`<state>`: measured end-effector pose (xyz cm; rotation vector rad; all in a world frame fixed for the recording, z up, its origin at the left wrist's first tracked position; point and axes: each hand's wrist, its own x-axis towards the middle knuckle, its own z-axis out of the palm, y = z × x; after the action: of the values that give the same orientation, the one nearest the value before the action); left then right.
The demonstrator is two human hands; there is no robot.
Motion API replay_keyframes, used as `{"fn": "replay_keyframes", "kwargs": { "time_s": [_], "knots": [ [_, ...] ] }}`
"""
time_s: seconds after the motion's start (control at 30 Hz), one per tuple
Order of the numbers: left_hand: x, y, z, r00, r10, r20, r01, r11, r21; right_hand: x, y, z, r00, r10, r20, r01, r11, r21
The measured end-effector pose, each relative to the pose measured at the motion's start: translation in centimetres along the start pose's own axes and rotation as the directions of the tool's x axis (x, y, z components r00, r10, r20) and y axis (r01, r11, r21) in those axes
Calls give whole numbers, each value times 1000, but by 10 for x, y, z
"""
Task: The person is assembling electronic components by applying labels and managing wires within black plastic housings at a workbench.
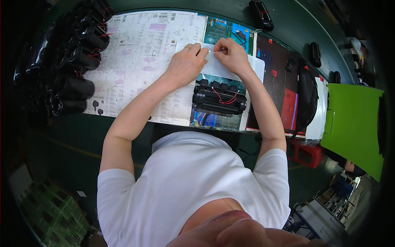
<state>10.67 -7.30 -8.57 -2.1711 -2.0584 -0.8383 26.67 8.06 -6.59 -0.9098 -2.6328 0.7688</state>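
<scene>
Both of my hands are over a white sheet [214,66] on the far part of the table. My left hand [188,66] rests at its left side, fingers bent and drawn together; whatever they grip is hidden. Opposite it, my right hand [232,57] is closed in a pinch, thumb against the bent fingers, and anything between them is too small to make out. Nearer my body lies a black cylindrical speaker-like housing [219,99] on its side, with thin red wires loose on top. Neither hand touches it.
Several black cylindrical housings [78,86] with red wires crowd the table's left end. More black units, including one housing [261,15], lie beyond the far edge. Printed cardboard [144,61] covers the left tabletop. A black bag-like item [306,99] and a green panel [354,123] stand right.
</scene>
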Motion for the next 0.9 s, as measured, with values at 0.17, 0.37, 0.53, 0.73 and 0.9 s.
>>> {"fn": "replay_keyframes", "kwargs": {
  "time_s": [0.17,0.37,0.53,0.73,0.9],
  "knots": [
    [-1,1,-1,1000,-3,5,3,1000,7,-3,-2,0,997,61,-55,-46,970,239],
    [-2,4,-1,1000,16,1,-16,999,41,-4,-29,9,990,-64,-125,24,955,-297],
    [6,5,3,998,27,49,-32,992,119,7,-18,14,914,-319,-250,217,906,-362],
    [9,14,0,993,-17,120,-8,978,206,-28,-38,-46,935,-170,-312,207,974,91],
    [7,2,-1,997,71,-33,-66,988,143,-48,-42,-72,892,34,-451,93,962,256]
  ]
}}
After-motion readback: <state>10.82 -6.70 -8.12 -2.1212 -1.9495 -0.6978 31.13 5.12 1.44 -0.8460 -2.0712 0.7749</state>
